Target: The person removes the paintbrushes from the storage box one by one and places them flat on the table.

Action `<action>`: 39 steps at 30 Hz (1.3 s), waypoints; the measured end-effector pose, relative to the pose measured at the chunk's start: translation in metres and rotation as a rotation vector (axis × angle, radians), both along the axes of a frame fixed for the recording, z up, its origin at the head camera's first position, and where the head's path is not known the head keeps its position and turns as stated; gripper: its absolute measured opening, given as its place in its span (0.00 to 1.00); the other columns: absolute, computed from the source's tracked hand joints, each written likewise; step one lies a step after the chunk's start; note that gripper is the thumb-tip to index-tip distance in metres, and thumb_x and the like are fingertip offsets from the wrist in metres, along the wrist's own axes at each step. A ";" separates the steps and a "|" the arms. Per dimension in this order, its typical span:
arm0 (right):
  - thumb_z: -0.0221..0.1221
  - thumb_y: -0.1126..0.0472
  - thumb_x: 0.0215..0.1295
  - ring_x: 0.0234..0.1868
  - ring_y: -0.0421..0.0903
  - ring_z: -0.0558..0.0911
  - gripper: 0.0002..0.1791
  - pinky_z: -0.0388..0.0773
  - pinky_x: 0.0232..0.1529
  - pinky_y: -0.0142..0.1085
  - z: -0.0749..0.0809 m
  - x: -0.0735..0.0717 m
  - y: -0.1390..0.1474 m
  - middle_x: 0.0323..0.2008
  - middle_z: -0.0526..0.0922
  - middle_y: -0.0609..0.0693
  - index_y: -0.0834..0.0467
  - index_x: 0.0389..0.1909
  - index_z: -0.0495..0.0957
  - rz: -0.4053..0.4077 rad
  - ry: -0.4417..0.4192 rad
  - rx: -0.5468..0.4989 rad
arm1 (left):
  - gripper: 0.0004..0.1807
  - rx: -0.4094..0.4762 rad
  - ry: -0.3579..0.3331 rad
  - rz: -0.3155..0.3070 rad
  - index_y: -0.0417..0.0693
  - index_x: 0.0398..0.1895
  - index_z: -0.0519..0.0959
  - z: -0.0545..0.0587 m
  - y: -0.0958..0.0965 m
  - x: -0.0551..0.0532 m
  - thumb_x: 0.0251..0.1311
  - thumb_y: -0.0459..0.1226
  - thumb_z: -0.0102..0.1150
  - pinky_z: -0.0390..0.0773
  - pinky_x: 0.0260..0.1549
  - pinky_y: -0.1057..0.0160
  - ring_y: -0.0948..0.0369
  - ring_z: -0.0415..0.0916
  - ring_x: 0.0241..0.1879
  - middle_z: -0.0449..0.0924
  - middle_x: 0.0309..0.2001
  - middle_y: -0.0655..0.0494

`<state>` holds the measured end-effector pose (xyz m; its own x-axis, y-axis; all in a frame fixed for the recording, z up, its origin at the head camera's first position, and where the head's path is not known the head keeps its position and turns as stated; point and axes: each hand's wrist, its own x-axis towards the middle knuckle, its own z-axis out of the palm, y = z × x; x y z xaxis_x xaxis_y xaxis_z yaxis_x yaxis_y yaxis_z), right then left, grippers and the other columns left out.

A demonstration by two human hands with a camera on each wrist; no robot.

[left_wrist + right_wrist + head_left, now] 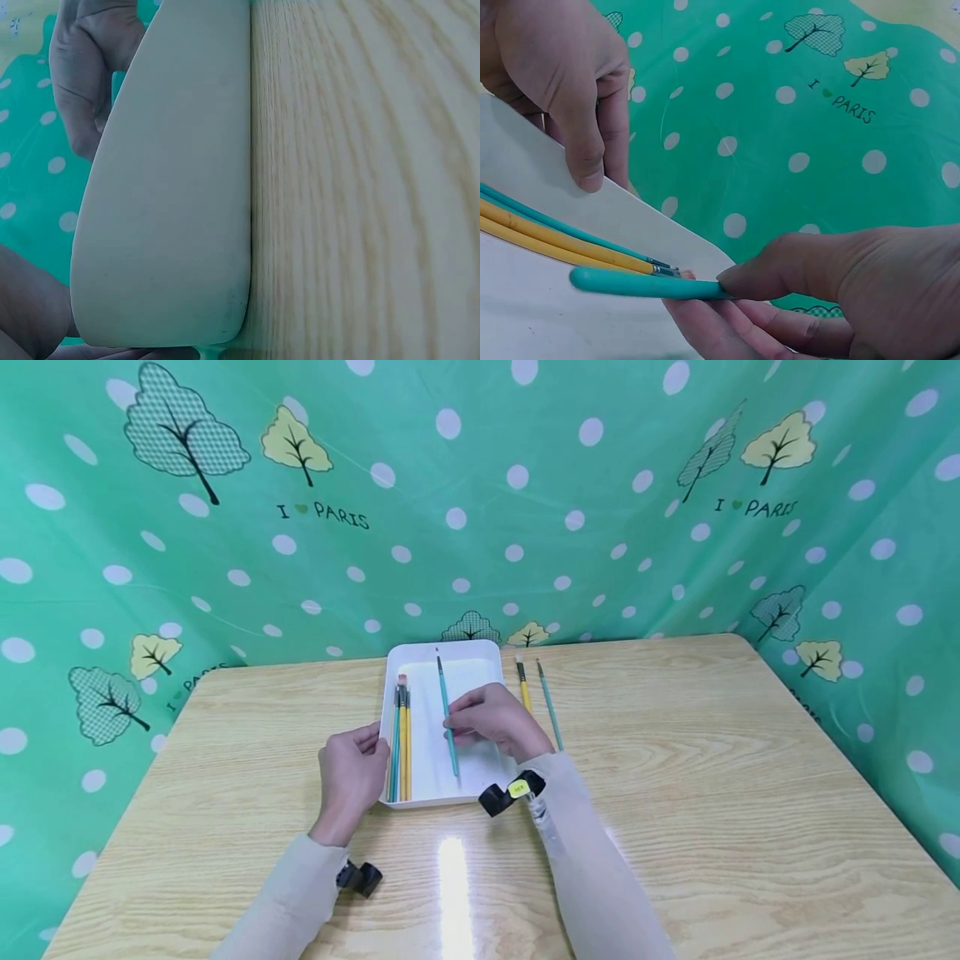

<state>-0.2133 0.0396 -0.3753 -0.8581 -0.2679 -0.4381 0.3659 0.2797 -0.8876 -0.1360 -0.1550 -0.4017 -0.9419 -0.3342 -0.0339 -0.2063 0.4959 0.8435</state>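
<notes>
A white tray (474, 670) lies on the table, and my left hand (348, 781) grips its left wall. The thumb is over the rim on the inner side, as the right wrist view shows. Between thumb and fingers, my right hand (498, 722) pinches a teal paintbrush (442, 681) above the tray, bristles pointing away from me. Along the tray's left side lie several brushes: a teal-handled paintbrush (394, 747) and yellow-handled paintbrushes (403, 752). The tray's outer wall (165, 172) fills much of the left wrist view.
Right of the tray, a yellow-handled paintbrush (523, 685) and another teal paintbrush (549, 702) lie on the wooden table (697, 777), partly behind my right arm. A green dotted cloth (480, 485) hangs behind the table. Each wrist carries a small black camera.
</notes>
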 end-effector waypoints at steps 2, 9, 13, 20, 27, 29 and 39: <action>0.67 0.68 0.64 0.39 0.49 0.90 0.10 0.90 0.45 0.40 0.001 0.000 0.002 0.43 0.87 0.59 0.63 0.45 0.82 0.002 0.002 -0.012 | 0.19 0.001 -0.003 0.000 0.33 0.61 0.78 0.000 0.000 0.000 0.70 0.31 0.52 0.88 0.46 0.56 0.46 0.86 0.52 0.84 0.54 0.34; 0.67 0.68 0.63 0.41 0.48 0.89 0.12 0.90 0.46 0.39 0.005 -0.001 0.011 0.45 0.86 0.59 0.63 0.47 0.81 -0.005 0.004 -0.016 | 0.19 0.001 -0.004 0.001 0.33 0.62 0.78 0.000 0.000 0.001 0.70 0.31 0.52 0.88 0.46 0.56 0.45 0.86 0.52 0.84 0.55 0.34; 0.68 0.67 0.63 0.41 0.47 0.89 0.12 0.90 0.47 0.40 0.007 -0.002 0.016 0.44 0.87 0.58 0.63 0.47 0.82 -0.002 0.008 -0.012 | 0.19 -0.001 -0.002 0.002 0.33 0.61 0.78 0.000 0.000 0.001 0.70 0.31 0.52 0.88 0.46 0.56 0.45 0.87 0.52 0.84 0.54 0.33; 0.66 0.69 0.64 0.40 0.49 0.90 0.12 0.90 0.48 0.41 0.009 -0.003 0.026 0.43 0.86 0.59 0.65 0.48 0.81 -0.009 0.022 -0.071 | 0.19 0.003 -0.008 0.002 0.33 0.62 0.78 0.000 0.000 0.001 0.71 0.31 0.52 0.88 0.46 0.56 0.45 0.86 0.52 0.84 0.55 0.33; 0.66 0.68 0.65 0.43 0.49 0.88 0.14 0.90 0.47 0.38 0.011 -0.005 0.037 0.47 0.85 0.60 0.65 0.50 0.80 -0.019 0.025 -0.068 | 0.19 0.001 -0.004 0.004 0.33 0.62 0.78 0.000 0.000 0.000 0.70 0.31 0.52 0.89 0.46 0.56 0.46 0.87 0.51 0.84 0.54 0.34; 0.66 0.68 0.65 0.43 0.49 0.88 0.14 0.90 0.47 0.38 0.011 -0.005 0.041 0.47 0.85 0.60 0.65 0.50 0.80 -0.024 0.022 -0.064 | 0.19 -0.001 -0.004 0.004 0.33 0.61 0.78 0.000 0.000 0.000 0.70 0.31 0.52 0.89 0.46 0.56 0.46 0.87 0.51 0.84 0.54 0.34; 0.64 0.68 0.67 0.41 0.46 0.88 0.16 0.89 0.48 0.37 0.010 -0.010 0.062 0.48 0.84 0.59 0.66 0.54 0.78 -0.037 0.028 -0.052 | 0.19 0.000 0.004 0.003 0.33 0.61 0.78 0.000 0.000 0.000 0.70 0.30 0.53 0.89 0.46 0.56 0.46 0.87 0.51 0.85 0.53 0.34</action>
<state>-0.2234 0.1012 -0.3652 -0.8796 -0.2576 -0.4000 0.3497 0.2201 -0.9107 -0.1362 -0.1549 -0.4022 -0.9410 -0.3372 -0.0299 -0.2043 0.4954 0.8443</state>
